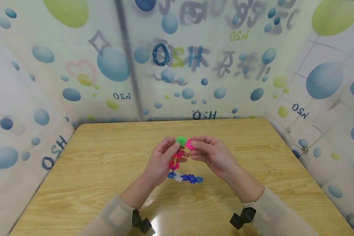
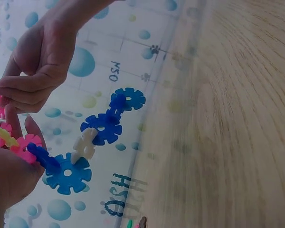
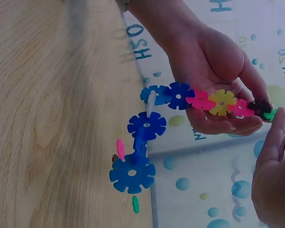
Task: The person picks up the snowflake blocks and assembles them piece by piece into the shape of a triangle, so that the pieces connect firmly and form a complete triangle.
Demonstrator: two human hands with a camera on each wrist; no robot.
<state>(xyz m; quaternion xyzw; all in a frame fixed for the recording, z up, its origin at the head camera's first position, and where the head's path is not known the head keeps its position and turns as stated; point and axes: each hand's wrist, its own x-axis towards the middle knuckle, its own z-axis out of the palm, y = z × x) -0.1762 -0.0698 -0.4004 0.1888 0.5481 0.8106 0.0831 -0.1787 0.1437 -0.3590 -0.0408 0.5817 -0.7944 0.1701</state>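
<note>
My left hand holds a chain of interlocking plastic snowflake discs by its upper end, where a green disc sits between thumb and fingers. Facing it, my right hand pinches a pink disc, whose edge is right at the green one. Down from the green disc the chain runs through a dark disc, pink and a yellow disc. It then bends sideways into blue discs with a white disc among them. In the head view, my left fingers partly cover the upper chain.
A wood-grain table lies beneath both hands. Loose discs, among them a pink disc and a green disc, show past the chain in the right wrist view. A bubble-patterned curtain surrounds the table's back and sides.
</note>
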